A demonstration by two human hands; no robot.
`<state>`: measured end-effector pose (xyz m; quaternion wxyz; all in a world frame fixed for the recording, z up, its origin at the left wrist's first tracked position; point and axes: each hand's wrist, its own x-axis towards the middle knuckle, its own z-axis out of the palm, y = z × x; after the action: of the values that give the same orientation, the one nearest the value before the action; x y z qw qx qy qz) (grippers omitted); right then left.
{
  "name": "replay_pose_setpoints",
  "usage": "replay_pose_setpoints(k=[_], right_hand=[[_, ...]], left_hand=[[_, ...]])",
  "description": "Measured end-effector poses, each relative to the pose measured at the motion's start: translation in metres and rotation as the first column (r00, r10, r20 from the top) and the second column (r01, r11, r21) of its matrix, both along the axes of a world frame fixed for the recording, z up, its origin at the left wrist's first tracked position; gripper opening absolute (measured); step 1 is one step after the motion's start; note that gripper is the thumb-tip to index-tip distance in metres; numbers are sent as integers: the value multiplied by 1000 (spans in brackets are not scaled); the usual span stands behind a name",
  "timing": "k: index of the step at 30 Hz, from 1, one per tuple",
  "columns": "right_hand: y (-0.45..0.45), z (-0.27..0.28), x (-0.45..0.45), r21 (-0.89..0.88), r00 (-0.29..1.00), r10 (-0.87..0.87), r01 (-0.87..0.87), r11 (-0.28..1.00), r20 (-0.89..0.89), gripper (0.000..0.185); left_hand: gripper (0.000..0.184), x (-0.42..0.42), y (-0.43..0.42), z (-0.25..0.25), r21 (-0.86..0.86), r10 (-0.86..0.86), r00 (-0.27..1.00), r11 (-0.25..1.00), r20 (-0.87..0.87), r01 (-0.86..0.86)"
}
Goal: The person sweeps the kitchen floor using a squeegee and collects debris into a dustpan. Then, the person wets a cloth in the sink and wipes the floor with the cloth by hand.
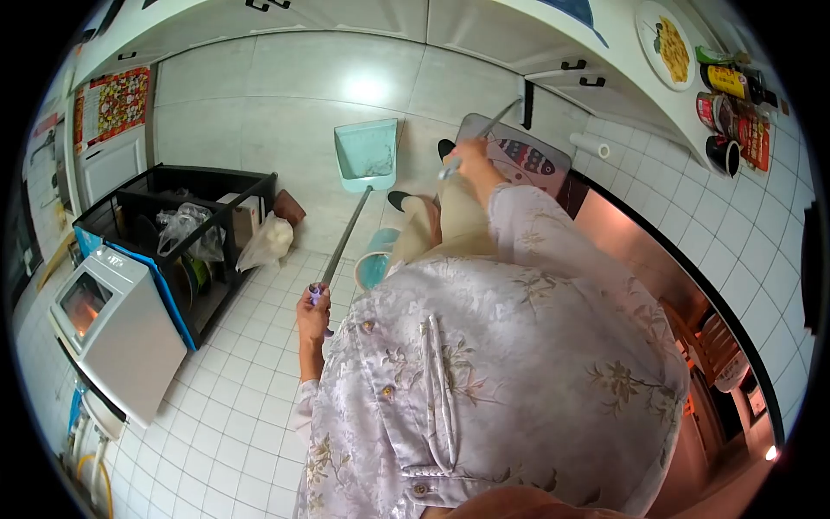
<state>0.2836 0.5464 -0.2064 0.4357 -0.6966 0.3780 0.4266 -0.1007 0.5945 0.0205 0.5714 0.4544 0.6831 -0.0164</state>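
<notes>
My left hand [313,322] is wrapped round the top of the long handle of a light-green dustpan [350,177]. The pan lies on the tiled floor ahead of my feet, with some dark debris in it. My right hand [471,158] is closed on the grey handle of a broom [501,117]. The broom's dark, narrow head [526,104] stands close to the cabinet base at the right, beyond a grey floor mat [553,156] with a fish pattern.
A teal bin [373,270] stands beside my legs. To the left are a black rack [216,186], a plastic bag [268,242] and a white appliance [121,329]. White cabinets [363,17] line the far side. A plate of food [666,48] and jars sit on the right counter.
</notes>
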Motion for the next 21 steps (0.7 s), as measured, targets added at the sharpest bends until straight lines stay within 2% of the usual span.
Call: replay_pose_setpoints(k=[4,6,7,9,10,12,13,14,16,18,20,21], right_hand=[[33,31,-51,35,999,-6,8,999,-32,23],[38,12,-74,99,995,12,-2,995,-101,28],[41,10,-81,144,988,28,-5,990,-154,31],[44,20,-97,223,979,98,-57,973,-177,52],[46,16,-101,228,979,106,-64,972,-176,52],[50,8,-115,106,934,342,-332,937,-101,58],[48,23,-114,112,932,351,-340,934,-96,58],[40,56,-103,253,945,273,-225,941,-177,60],[8,45,-101,341,841,539,-520,783,44,31],[-31,24,-96,368,825,544,-559,743,154,32],[-51,53,-86,309,934,357,-343,887,11,64],[-49,72,-85,109,878,473,-479,871,79,64]], left_hand=[[12,-3,-3,2,-8,14,999,1000,43,-14],[11,-7,-6,3,-6,21,999,1000,32,-21],[11,-9,-7,4,2,20,999,1000,32,-21],[10,-16,-11,3,20,31,999,999,44,-32],[10,-19,-13,3,24,38,998,999,45,-39],[10,-31,-13,1,15,44,998,999,51,-45],[10,-36,-13,0,22,52,997,998,55,-53],[10,-42,-13,-2,11,64,997,998,53,-64],[10,-54,-13,-4,1,86,995,996,54,-86],[10,-67,-8,-7,12,33,999,999,25,-34],[11,-80,-6,-17,11,39,999,999,37,-39],[11,-86,-3,-21,2,37,998,999,47,-37]])
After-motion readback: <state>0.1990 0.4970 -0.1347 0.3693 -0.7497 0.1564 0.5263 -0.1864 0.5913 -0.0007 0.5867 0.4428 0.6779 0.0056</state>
